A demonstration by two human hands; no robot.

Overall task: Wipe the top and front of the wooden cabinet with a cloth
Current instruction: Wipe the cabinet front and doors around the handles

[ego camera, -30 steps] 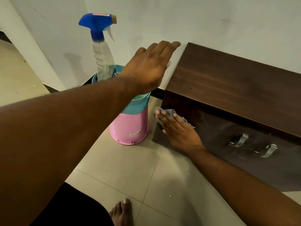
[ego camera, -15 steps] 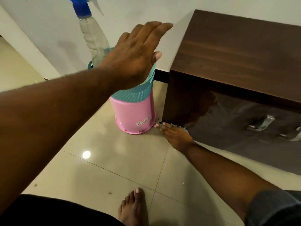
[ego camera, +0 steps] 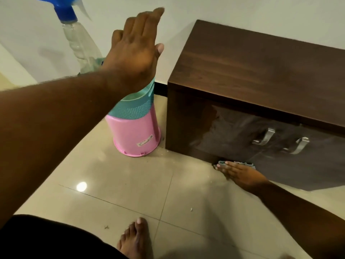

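Observation:
The dark wooden cabinet (ego camera: pixel 261 71) stands on the tiled floor against the white wall, its glossy front showing a damp streak. My right hand (ego camera: pixel 240 173) lies flat at the bottom edge of the cabinet front, left of the middle. It presses a small grey-blue cloth (ego camera: pixel 222 162) against the wood, and only the cloth's edges show past my fingers. My left hand (ego camera: pixel 136 51) is raised in the air left of the cabinet, palm down, fingers stretched out, holding nothing.
A clear spray bottle with a blue trigger (ego camera: pixel 80 43) stands in a teal basket (ego camera: pixel 134 107) stacked on an upturned pink bucket (ego camera: pixel 134 135), just left of the cabinet. Two metal handles (ego camera: pixel 265 137) stick out from the front. My bare foot (ego camera: pixel 136 240) rests on the tiles.
My right hand slid the cloth down the cabinet front from near its upper left corner to the bottom edge, then a little to the right. My left hand stayed raised.

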